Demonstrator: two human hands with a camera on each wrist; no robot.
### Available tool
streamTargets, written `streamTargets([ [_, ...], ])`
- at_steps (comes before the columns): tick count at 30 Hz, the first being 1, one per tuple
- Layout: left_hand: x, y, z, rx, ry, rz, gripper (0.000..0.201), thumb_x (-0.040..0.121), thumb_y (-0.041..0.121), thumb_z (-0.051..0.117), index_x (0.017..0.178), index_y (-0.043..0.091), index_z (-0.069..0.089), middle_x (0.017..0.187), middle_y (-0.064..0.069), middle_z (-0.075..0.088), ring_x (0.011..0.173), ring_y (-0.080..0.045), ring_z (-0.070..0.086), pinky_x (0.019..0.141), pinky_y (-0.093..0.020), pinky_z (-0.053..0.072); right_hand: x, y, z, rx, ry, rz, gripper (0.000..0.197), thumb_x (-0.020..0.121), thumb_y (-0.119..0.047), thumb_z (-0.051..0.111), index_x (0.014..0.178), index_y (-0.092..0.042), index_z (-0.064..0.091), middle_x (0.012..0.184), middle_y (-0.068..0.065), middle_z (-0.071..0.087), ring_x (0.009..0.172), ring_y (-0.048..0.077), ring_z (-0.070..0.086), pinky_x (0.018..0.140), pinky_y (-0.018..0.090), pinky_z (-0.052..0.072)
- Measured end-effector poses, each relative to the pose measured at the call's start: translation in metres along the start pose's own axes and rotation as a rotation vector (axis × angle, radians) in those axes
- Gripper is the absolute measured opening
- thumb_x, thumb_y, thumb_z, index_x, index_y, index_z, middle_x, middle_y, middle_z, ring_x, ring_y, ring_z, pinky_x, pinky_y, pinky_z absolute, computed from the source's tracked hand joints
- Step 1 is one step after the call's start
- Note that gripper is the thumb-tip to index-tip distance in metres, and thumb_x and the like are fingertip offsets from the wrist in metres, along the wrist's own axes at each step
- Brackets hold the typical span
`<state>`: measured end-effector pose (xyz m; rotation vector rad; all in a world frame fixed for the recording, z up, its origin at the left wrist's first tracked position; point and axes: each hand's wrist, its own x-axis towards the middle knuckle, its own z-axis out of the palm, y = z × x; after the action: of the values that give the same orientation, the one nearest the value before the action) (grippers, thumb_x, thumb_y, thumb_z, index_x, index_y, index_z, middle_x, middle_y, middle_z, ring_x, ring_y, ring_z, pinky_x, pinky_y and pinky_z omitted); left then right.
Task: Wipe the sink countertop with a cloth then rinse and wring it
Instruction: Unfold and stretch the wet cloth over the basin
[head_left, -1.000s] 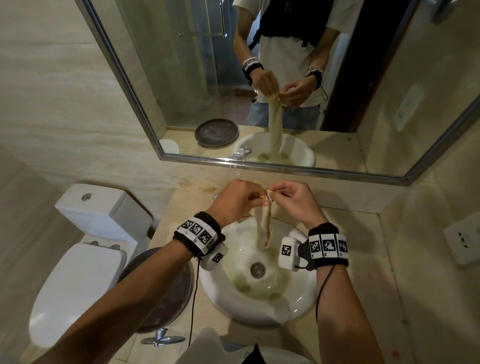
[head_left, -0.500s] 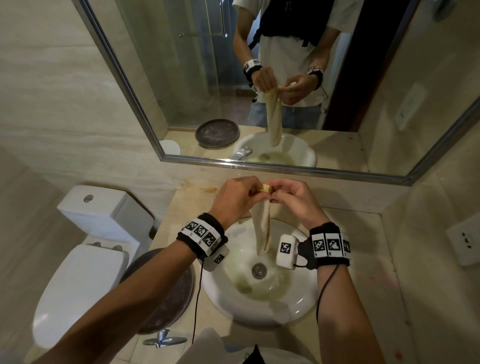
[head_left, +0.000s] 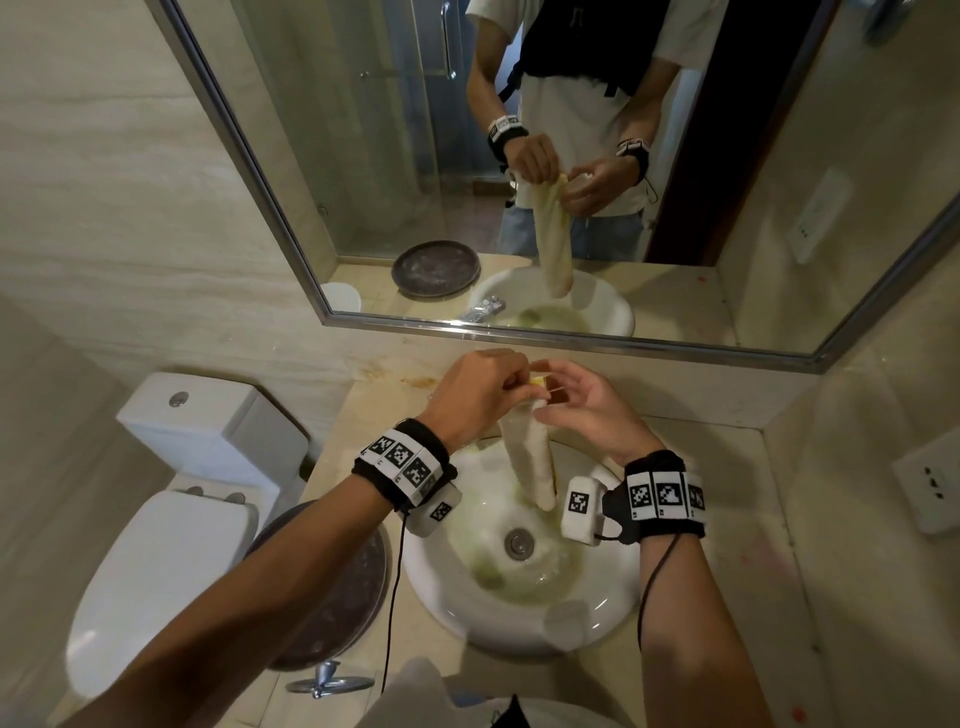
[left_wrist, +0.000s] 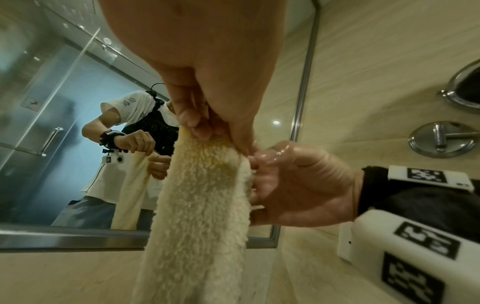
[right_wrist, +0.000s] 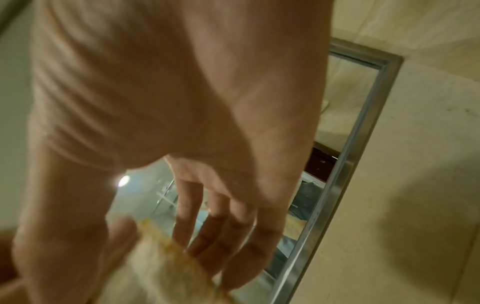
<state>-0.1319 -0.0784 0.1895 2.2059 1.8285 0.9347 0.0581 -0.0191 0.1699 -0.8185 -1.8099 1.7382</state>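
Cloth (head_left: 527, 460), fluffy cream tube shape, pinched up top by left hand (head_left: 472, 395); right hand (head_left: 592, 415) at its edge, grip blurry, can't tell.

Cream fluffy cloth (head_left: 527, 462), yellow-stained at top, bunched lengthwise, hanging vert. over white sink (head_left: 457, 613)

Right hand (right_wrist: 182, 102): fingers (right_wrist: 207, 236) and thumb bracket the blurred yellowish cloth (right_wrist: 161, 257); mirror frame (right_wrist: 337, 164) to the right.

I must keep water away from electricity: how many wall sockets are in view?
1: the wall socket on the right wall, beside the countertop. The mirror only repeats it; others may be hidden.
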Motion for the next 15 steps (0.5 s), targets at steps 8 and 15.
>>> streamTargets([
  [8, 0.000, 0.002, -0.007, -0.050, 0.044, -0.063, 0.032, 0.087, 0.051, 0.068, 0.096, 0.021, 0.060, 0.079, 0.010, 0.057, 0.069, -0.010, 0.053, 0.063, -0.033, 0.050, 0.018, 0.013, 0.025, -0.140, 0.165, -0.032, 0.015, 0.088, -0.008, 0.068, 0.099, -0.017, 0.075, 0.095, 0.002, 0.076, 0.092, 0.018, 0.071, 0.085, 0.035, 0.056],
  [15, -0.029, -0.023, 0.021, -0.485, -0.266, -0.355, 0.094, 0.065, 0.046, 0.090, 0.141, 0.024, 0.039, 0.130, 0.012, 0.055, 0.116, -0.004, 0.055, 0.097, -0.024, 0.048, 0.022, 0.002, 0.028, -0.155, 0.302, -0.075, 0.007, 0.089, -0.022, 0.074, 0.090, -0.015, 0.072, 0.084, 0.007, 0.075, 0.081, 0.027, 0.071, 0.077, 0.050, 0.055],
])
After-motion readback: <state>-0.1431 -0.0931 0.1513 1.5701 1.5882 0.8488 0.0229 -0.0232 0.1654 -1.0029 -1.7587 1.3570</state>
